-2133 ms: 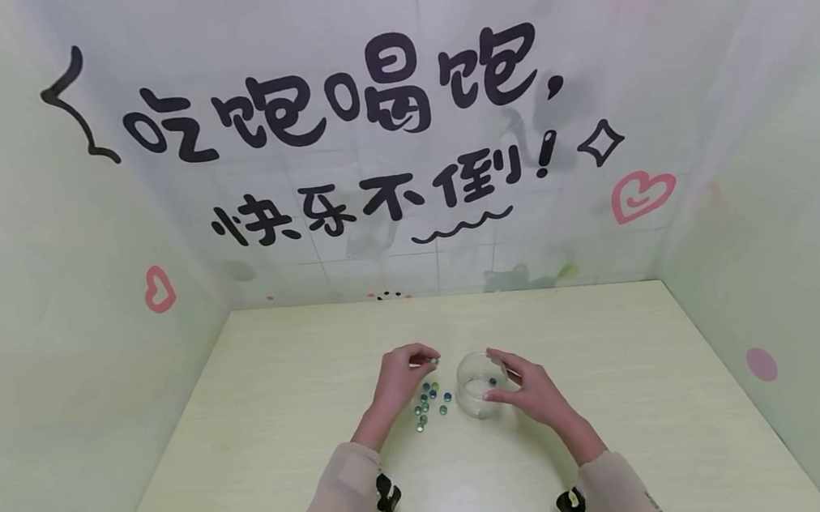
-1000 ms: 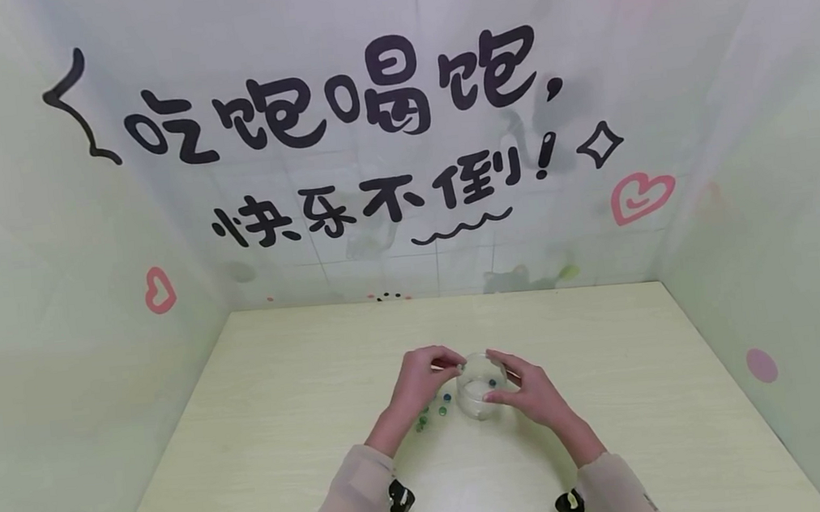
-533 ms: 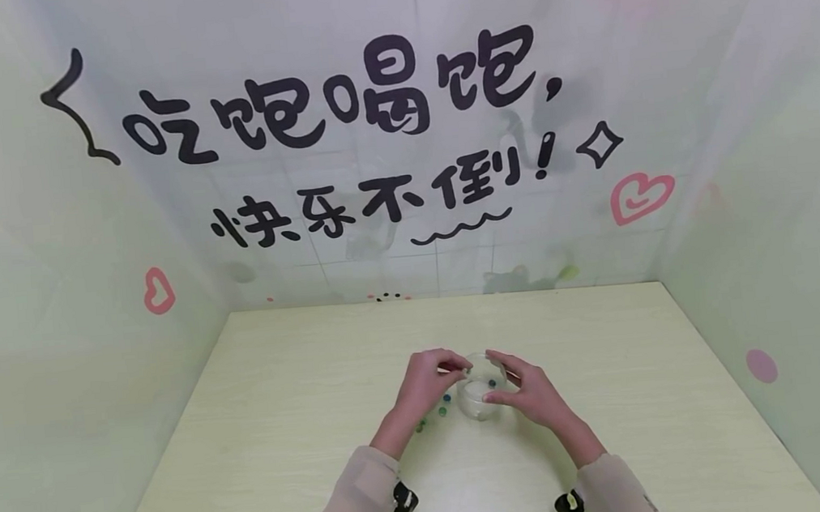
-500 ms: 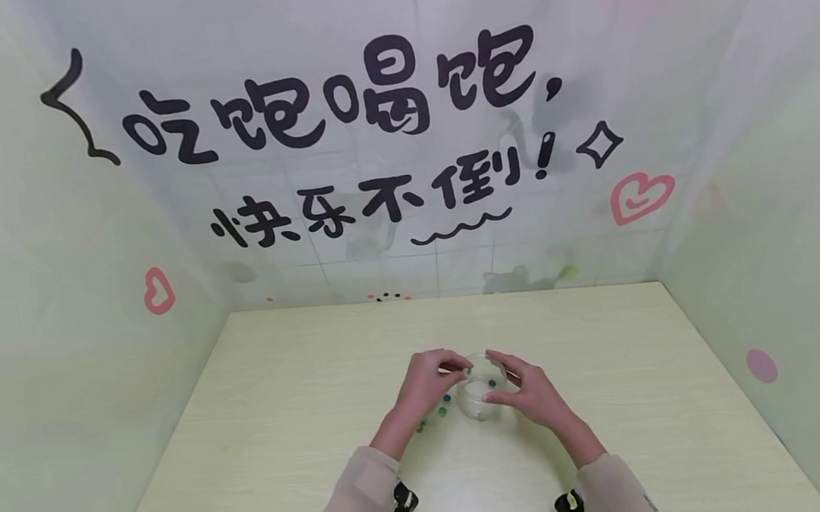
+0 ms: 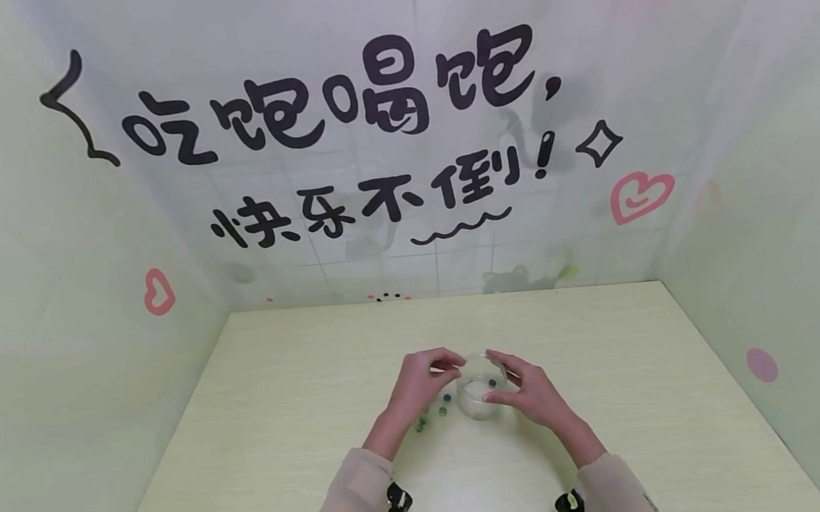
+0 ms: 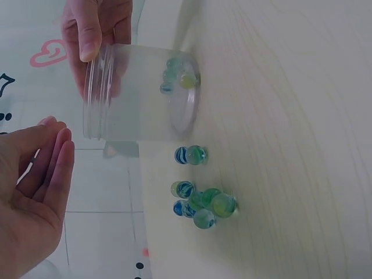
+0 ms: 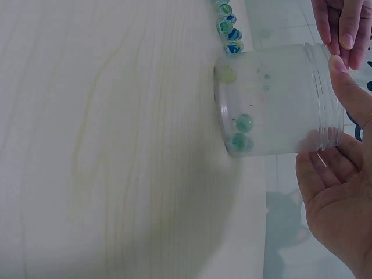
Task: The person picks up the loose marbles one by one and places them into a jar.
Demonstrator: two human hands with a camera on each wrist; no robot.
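Note:
A clear plastic jar [image 5: 476, 407] stands upright on the table, its threaded mouth uncovered. My right hand [image 5: 535, 391] grips it near the rim, thumb on one side and fingers on the other, as the right wrist view confirms. Several glass marbles [image 6: 187, 80] lie at the jar's bottom. Just left of the rim hovers my left hand [image 6: 35, 192], its fingers loosely bent and slightly parted; no marble shows between them. Below that hand, several blue and green marbles [image 6: 224, 205] sit loose on the table; in the head view it partly hides them.
The pale wood-grain table [image 5: 286, 429] meets a printed backdrop [image 5: 353, 277] along its far edge, and similar side walls flank it. Dark wrist-worn devices [image 5: 399, 502] hang below both sleeves.
My left hand carried a marble rightward to the jar's rim, then drew back slightly left, and the marble is gone from its fingertips. My right hand and the jar have stayed put.

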